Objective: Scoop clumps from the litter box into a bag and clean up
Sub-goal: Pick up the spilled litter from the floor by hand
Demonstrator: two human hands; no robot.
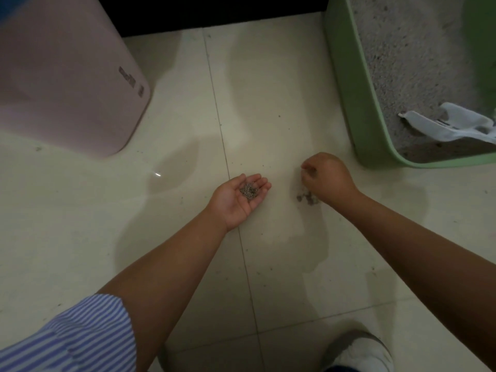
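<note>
Litter grains (249,191) in cupped left hand (237,200), right hand (326,179) beside spilled litter (307,197).

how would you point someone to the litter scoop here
Find the green litter box at the right edge of the floor. In its near corner, the scoop lies on the grey litter: the only white plastic thing inside it.

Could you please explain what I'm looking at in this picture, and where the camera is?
The camera sits on a person's head, looking down at their own two bare hands above a tiled floor. The left hand is cupped palm up, carrying spilled litter grains. The right hand, fingers curled, is picking at a small litter pile on the floor. At right stands a green litter box with a white scoop lying in it; at left, a pink bin.
</note>
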